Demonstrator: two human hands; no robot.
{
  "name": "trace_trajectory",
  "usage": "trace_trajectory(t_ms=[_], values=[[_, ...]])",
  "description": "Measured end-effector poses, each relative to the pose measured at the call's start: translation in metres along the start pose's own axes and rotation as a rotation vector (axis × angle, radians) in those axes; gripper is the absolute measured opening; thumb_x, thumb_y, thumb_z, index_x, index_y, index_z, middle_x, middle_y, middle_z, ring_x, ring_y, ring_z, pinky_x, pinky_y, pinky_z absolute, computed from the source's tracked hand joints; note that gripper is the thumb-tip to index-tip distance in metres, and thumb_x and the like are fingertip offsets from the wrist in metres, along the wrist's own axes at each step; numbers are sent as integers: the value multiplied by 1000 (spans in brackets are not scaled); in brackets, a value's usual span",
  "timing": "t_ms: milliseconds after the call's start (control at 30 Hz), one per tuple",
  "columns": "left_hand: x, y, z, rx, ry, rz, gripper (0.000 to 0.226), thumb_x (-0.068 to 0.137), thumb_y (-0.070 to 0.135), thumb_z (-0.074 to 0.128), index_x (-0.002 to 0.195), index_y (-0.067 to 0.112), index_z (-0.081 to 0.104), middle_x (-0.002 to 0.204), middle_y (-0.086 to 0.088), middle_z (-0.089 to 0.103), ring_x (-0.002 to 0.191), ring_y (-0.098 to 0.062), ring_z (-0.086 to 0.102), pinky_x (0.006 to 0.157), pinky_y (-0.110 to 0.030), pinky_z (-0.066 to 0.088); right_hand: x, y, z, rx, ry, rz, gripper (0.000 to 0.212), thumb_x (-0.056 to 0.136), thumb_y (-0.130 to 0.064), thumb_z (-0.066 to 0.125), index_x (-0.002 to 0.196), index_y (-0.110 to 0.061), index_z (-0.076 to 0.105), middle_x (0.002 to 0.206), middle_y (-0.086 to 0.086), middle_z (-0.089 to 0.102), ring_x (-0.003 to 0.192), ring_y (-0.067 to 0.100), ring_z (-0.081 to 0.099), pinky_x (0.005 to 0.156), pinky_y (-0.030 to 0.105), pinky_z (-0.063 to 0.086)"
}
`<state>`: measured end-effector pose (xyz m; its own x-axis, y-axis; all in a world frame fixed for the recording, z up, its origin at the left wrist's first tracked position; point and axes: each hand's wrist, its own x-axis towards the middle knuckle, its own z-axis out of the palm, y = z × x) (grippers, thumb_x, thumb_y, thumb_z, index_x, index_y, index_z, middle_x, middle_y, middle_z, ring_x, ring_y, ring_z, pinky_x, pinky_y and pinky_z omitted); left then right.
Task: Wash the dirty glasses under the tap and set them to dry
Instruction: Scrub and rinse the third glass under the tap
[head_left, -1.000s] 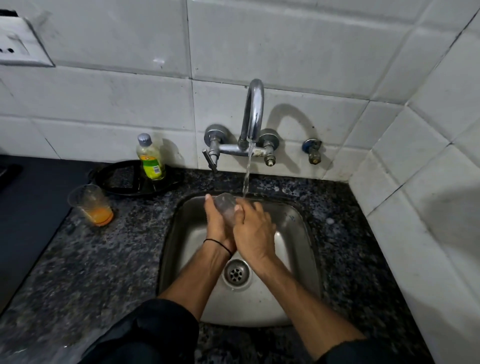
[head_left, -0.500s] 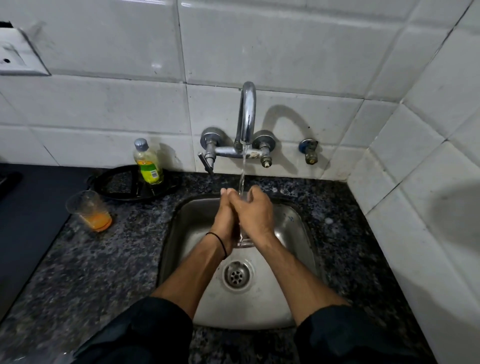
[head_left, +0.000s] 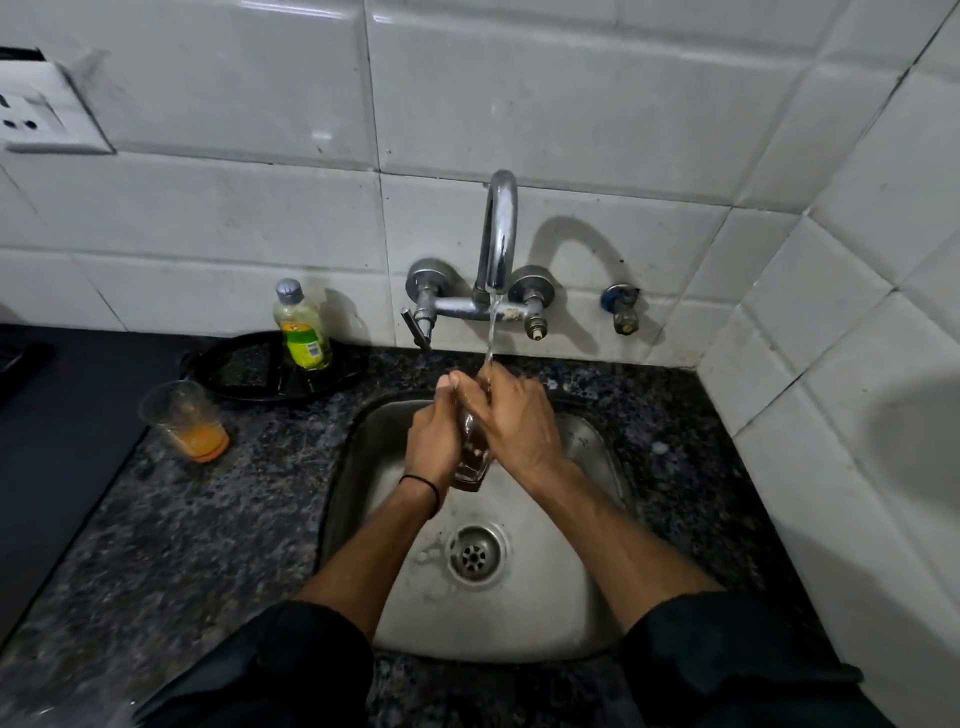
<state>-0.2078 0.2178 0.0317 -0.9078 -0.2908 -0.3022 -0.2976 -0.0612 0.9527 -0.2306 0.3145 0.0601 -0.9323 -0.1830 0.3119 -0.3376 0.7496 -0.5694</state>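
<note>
Glass-washing moment at steel sink (head_left: 587, 597), head view. Both hands together over the far part of the basin, wrapped round one clear glass (head_left: 470, 457): left hand (head_left: 434, 441) grips its left side, right hand (head_left: 511, 421) covers its right side and top, fingers curled over the rim area. Only the lower part and base of the glass show between the palms, base pointing toward the near side and down; brownish tint seen through it. Tap (head_left: 500, 234) on the far wall is running, thin water stream (head_left: 491, 332) lands on the right hand's fingers at the glass's top. Drain (head_left: 474, 555) sits below and nearer than the hands. Thin black band (head_left: 423, 486) on the left wrist, dark sleeves at both forearms. Second glass (head_left: 184, 421) stands upright on the speckled granite counter (head_left: 182, 519) left of the sink, well apart from the hands, orange residue in its bottom. Behind it a black tray (head_left: 234, 364) against the wall holds a plastic bottle (head_left: 302, 325), grey cap, green and yellow label with a small red mark; label text too small to read. Small blue-topped valve (head_left: 621, 309) on the wall right of the tap. White wall socket (head_left: 36, 114) far left; no writing readable on it.
</note>
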Motion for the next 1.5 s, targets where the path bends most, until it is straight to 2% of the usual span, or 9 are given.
trace_trajectory(t_ms=[200,333,600,700,867,1000,1133,1267,1500], values=[[-18,-4,-7,-478,-482,-162,78,89,78,28,120,18,66,104,-12,73,86,-30,71,68,-43,58,14,-10,-18,321,-127,57,53,96,-38,63,50,-17,44,47,1,42,45,16,38,52,30,33],[-19,-15,-26,-498,-789,-186,61,80,51,73,124,11,60,99,-12,65,82,-23,65,61,-36,59,9,-3,-28,552,-214,97,53,95,-41,65,59,-4,54,50,6,51,42,19,47,49,32,42],[-10,-18,-10,114,-287,295,52,68,7,86,107,27,57,92,2,71,83,-11,70,64,-37,62,20,-14,-35,46,-634,189,44,98,-47,54,85,-9,73,75,5,76,75,16,73,85,39,57],[2,-25,-15,149,-349,332,55,68,0,85,112,16,57,96,4,71,88,0,68,68,-20,56,16,-23,-40,-155,-727,-9,35,99,-39,51,84,-17,74,80,-3,75,81,12,68,95,39,47],[18,-33,-35,208,-422,378,49,62,8,82,107,6,62,97,1,71,86,-2,66,75,-21,54,-5,-19,-46,-280,-794,-163,22,99,-23,49,91,-27,69,92,-10,67,97,9,52,102,44,19],[8,-27,-17,307,-208,561,36,76,37,66,100,11,61,90,9,67,85,1,64,71,-14,50,-11,-26,-28,-58,-671,134,32,103,-44,44,107,-24,68,115,5,68,113,24,60,104,45,38],[5,-30,-10,252,-246,553,36,76,18,75,106,10,58,96,7,67,90,5,63,74,-11,49,-7,-23,-19,-39,-572,168,34,98,-35,55,65,-27,50,88,5,66,90,26,65,77,30,43],[41,-24,-39,428,-558,371,73,68,1,79,133,20,48,119,2,64,108,-15,64,87,-26,55,-4,-11,-38,-230,-560,121,21,92,-32,59,74,-21,60,83,5,66,80,25,63,72,31,47],[85,31,-39,469,-25,229,36,88,24,72,119,10,61,102,-10,72,95,-27,68,91,-43,54,0,-27,-48,-426,-542,-91,23,97,-33,53,92,-17,68,95,5,71,84,22,58,92,39,43]])
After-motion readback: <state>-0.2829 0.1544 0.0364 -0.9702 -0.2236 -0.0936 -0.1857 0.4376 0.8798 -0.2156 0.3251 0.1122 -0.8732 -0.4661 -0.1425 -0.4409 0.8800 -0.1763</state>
